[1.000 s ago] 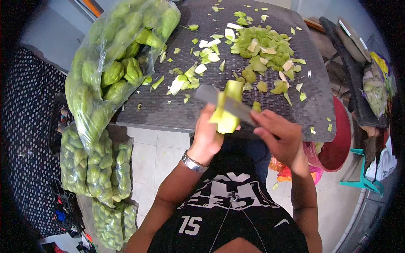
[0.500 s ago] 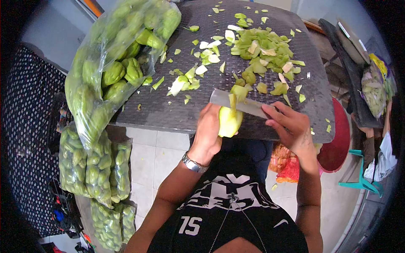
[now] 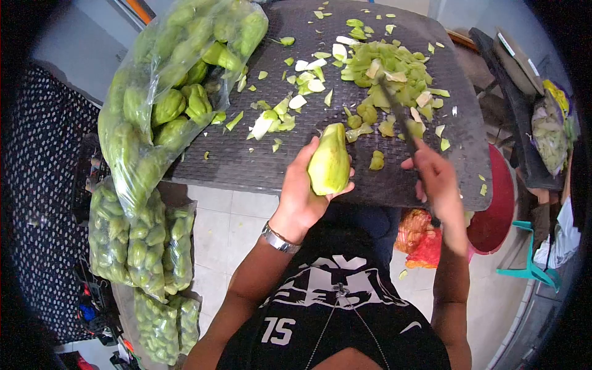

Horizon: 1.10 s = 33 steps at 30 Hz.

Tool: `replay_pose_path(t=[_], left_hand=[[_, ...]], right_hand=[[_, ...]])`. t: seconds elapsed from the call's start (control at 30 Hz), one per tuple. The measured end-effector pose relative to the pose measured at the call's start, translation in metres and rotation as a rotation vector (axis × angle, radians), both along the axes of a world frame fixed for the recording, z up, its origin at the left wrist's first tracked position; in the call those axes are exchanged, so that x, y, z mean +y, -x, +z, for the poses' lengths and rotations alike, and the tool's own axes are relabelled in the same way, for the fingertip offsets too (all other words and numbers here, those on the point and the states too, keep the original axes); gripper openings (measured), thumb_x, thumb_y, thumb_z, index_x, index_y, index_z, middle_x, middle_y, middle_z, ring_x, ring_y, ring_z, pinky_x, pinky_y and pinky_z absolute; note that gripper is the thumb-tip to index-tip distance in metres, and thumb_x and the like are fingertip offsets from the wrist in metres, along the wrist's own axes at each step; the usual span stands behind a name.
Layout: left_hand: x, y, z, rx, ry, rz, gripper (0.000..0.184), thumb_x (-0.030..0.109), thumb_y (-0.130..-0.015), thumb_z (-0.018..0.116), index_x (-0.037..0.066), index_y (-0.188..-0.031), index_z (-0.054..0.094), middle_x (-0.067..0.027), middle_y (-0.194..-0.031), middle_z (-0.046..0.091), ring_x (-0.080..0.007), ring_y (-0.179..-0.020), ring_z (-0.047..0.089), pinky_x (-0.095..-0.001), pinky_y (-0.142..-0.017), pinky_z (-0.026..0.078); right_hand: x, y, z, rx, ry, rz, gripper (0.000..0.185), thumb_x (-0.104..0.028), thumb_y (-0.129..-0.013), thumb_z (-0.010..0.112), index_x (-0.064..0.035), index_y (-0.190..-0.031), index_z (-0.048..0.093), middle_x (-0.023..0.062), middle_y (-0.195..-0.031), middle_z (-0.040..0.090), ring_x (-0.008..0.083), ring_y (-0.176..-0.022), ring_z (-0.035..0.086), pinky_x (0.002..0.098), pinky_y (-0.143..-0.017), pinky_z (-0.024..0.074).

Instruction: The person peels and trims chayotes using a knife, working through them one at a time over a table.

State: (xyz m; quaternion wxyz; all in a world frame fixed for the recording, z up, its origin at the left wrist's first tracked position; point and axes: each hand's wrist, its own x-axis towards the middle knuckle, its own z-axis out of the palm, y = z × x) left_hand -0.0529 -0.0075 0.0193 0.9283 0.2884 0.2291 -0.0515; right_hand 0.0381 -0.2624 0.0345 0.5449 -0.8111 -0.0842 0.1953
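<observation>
A pale green peeled chayote rests in my left hand, whose fingers wrap round it above the table's near edge. To the right, my right hand grips a knife, its blade pointing up and away over the table, apart from the chayote. Behind the blade lies a pile of green peelings. More loose peelings are scattered left of the pile. A large clear bag of unpeeled chayotes lies on the table's left side.
The dark woven-pattern table spans the front. Below left are several bags of chayotes. At right stand a red tub and a teal stool. Red and orange net bags lie under the table. Another person's arm shows at far right.
The knife has come off the chayote and swung right, its blade now pointing away. My right hand has moved slightly right. The chayote now stands more upright in my left hand.
</observation>
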Motion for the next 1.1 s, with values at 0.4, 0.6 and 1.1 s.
replay_pose_path(t=[0.4,0.6,1.1], left_hand=[[-0.018,0.002,-0.024,-0.251,-0.021,0.131,0.067,0.058,-0.090,0.070,0.034,-0.148,0.047,-0.0129,-0.139,0.056,-0.0349,-0.123,0.059,-0.0554,-0.105,0.050],[-0.016,0.001,-0.041,-0.472,-0.165,0.121,0.079,0.064,-0.080,0.078,0.034,-0.146,0.048,-0.0121,-0.136,0.057,-0.0335,-0.120,0.060,-0.0541,-0.102,0.053],[0.006,-0.013,0.010,-0.073,0.053,0.014,0.046,0.042,-0.104,0.052,0.005,-0.129,0.061,-0.0140,-0.107,0.071,-0.0307,-0.091,0.069,-0.0413,-0.072,0.058]], right_hand=[[0.052,0.069,0.002,-0.952,0.117,0.320,0.050,-0.022,-0.086,0.081,-0.0249,-0.134,0.069,0.0133,-0.110,0.068,0.0301,-0.081,0.073,0.0394,-0.066,0.0606],[0.054,0.061,-0.001,-0.960,0.124,0.329,0.050,-0.023,-0.085,0.081,-0.0261,-0.133,0.069,0.0127,-0.109,0.068,0.0300,-0.082,0.073,0.0395,-0.066,0.0606],[0.015,-0.016,-0.001,-0.401,0.211,-0.039,0.035,-0.023,-0.101,0.067,-0.0177,-0.136,0.069,0.0134,-0.096,0.075,0.0184,-0.079,0.071,0.0317,-0.065,0.0557]])
